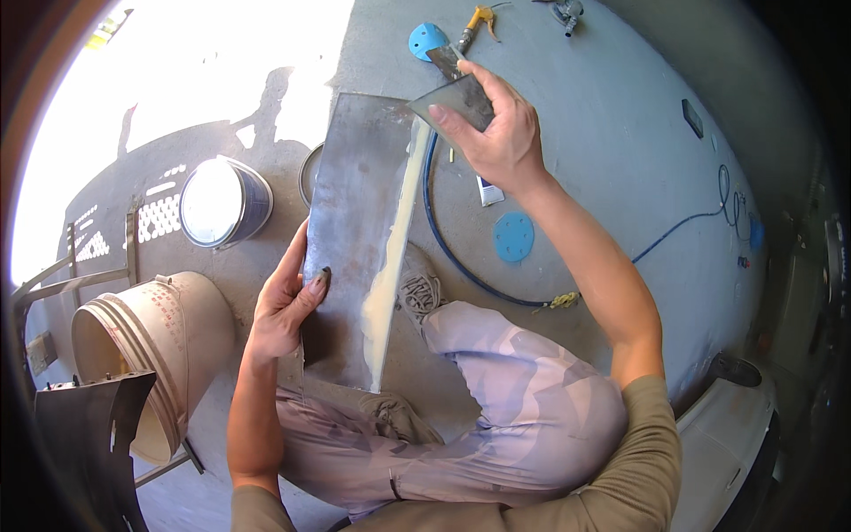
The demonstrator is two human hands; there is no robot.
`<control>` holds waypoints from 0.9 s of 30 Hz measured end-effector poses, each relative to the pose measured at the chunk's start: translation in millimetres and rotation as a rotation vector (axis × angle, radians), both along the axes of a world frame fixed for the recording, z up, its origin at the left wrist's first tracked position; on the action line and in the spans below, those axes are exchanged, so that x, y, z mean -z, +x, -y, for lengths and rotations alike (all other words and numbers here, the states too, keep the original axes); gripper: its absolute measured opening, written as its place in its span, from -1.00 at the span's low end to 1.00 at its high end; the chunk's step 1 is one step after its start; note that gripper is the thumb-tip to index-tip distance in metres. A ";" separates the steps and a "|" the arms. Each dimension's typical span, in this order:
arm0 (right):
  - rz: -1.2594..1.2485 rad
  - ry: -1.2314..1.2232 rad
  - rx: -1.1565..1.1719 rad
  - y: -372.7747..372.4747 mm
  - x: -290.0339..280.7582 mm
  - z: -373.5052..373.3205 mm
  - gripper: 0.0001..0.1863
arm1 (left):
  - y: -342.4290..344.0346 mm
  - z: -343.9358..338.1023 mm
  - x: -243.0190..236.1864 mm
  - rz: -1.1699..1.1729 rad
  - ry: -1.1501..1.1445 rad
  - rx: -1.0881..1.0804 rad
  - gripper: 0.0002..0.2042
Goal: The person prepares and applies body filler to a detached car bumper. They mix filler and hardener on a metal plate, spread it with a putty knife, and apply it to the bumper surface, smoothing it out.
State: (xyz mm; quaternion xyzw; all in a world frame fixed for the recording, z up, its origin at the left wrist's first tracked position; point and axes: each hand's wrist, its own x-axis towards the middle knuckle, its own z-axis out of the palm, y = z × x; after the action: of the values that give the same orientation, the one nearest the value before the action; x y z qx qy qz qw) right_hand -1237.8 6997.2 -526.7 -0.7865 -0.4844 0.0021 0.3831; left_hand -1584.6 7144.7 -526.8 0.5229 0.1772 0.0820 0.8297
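My left hand (284, 310) grips a long dark metal plate (341, 222) by its left side, thumb on its face. A streak of cream paste (393, 248) runs down the plate's right edge, thicker toward the bottom. My right hand (496, 133) is closed on a small squarish spreader (456, 97), which lies over the plate's top right corner. Just beyond my right fingertips is another dark blade (441, 60); I cannot tell whether I touch it.
A round tin (222, 202), a pale bucket (191, 346), a metal frame (71, 284) and a black panel (89, 417) stand left. Blue hose (461, 270), blue discs (514, 237), a yellow-handled tool (479, 22) and a grinder (567, 13) lie on the floor. A pale panel (718, 443) is at lower right.
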 end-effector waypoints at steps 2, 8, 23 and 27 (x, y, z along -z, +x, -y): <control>0.237 0.026 -0.009 -19.8 -7.5 -0.5 -0.18 | 5.3 -1.8 -0.7 0.037 0.003 0.004 -0.29; 0.140 0.134 -0.536 -139.1 -11.9 39.4 -0.18 | 14.0 -7.0 12.1 -0.098 -0.019 0.001 -0.31; 0.220 0.086 -0.281 -98.8 -20.7 19.9 -0.20 | 10.6 -13.1 6.9 -0.063 0.122 -0.072 -0.36; 0.289 0.082 -0.304 -100.7 -16.5 12.1 -0.18 | 5.2 -14.5 5.4 -0.030 0.155 -0.083 -0.36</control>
State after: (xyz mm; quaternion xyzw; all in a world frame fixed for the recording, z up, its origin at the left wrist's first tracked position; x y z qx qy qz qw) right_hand -1338.5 6985.1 -510.2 -0.6802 -0.6470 -0.0726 0.3368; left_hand -1579.5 7159.2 -532.2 0.5788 0.2043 0.1220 0.7800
